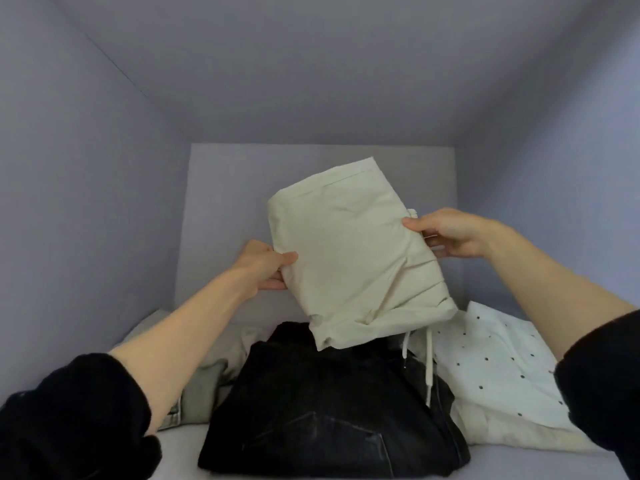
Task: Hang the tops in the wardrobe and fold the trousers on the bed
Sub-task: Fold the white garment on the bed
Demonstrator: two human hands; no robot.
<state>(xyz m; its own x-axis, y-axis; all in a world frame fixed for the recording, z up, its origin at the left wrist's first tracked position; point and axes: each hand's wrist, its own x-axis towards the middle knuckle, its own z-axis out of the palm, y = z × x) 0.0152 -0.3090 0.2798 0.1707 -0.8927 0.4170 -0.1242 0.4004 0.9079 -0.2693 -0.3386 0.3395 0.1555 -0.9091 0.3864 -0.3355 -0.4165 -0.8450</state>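
2 hands pinch the folded cream trousers by opposite edges, left hand and right hand, above the black jeans; you keep that 2-sided grip, since soft, light cloth likely sags and unfolds.

The folded cream cotton trousers cover the far end of the folded black denim trousers and the upper part of their own two white drawstrings. Most fingers of the left hand lie behind the cream fabric, as do the tips of the right hand. The grey-green folded garment is partly hidden by the left forearm. The white dotted cloth runs under the black right sleeve, which the picture's edge cuts off.
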